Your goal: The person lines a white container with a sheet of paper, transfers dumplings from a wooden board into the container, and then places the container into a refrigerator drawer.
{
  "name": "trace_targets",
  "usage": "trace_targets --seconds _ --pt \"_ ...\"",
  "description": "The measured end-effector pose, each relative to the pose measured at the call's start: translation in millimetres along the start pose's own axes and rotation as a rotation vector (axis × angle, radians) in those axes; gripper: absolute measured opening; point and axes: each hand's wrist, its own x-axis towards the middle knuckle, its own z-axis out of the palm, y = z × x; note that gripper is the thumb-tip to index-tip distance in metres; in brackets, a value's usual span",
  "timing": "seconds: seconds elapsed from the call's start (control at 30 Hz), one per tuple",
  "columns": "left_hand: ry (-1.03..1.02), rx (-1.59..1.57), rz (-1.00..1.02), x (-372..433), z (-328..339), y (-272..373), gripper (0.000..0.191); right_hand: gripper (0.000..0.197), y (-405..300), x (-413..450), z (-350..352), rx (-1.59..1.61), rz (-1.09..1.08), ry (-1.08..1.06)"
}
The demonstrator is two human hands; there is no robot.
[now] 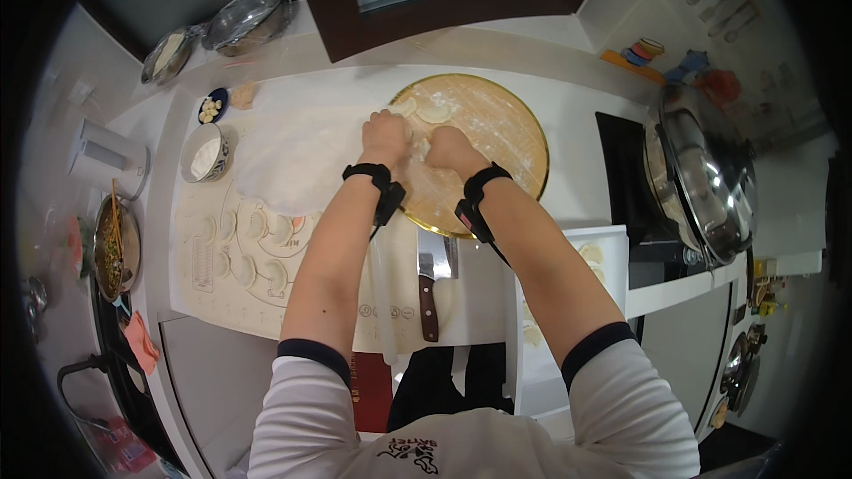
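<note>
Both my hands are over a round wooden board (512, 146) with a gold rim, dusted with flour. My left hand (386, 136), fingers bent, is at the board's left side; what its fingers hold is hidden. My right hand (456, 148) is curled beside it, knuckles up. A small pale bit of dough (423, 146) shows between the hands, but its shape and which hand grips it are unclear. Just beyond my hands lies a folded dumpling (436, 114); another dumpling (403, 107) is by my left fingertips. A white sheet (293, 153) spreads left of the board.
Several dumplings (247, 271) sit on a printed pastry mat (193, 213). A cleaver (436, 266) and a white rod (382, 293) lie before me. Flour fills a bowl (205, 158) at left. An open drawer (532, 379) at right holds dumplings. A lidded steel pot (705, 173) stands farther right.
</note>
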Motion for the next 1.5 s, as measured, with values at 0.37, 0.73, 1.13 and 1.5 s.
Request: trace_targets --seconds 0.37,0.73,1.13,1.5 --pt "0.120 -0.403 0.010 -36.6 -25.2 -4.2 0.039 0.031 21.4 -162.4 -142.7 1.183 0.111 -0.313" --pt "-0.264 -1.520 -0.319 -186.3 -113.9 147.0 0.024 0.032 188.2 -364.5 -125.7 0.498 -0.034 -0.531" --pt "-0.454 -1.747 -1.185 -315.3 14.4 311.5 0.016 0.018 183.0 -362.7 -70.4 -0.316 -0.779 -1.024" --pt "-0.119 -1.618 -1.241 -325.2 55.5 342.0 0.024 0.027 208.5 -395.3 -55.5 -0.096 -0.786 -0.359"
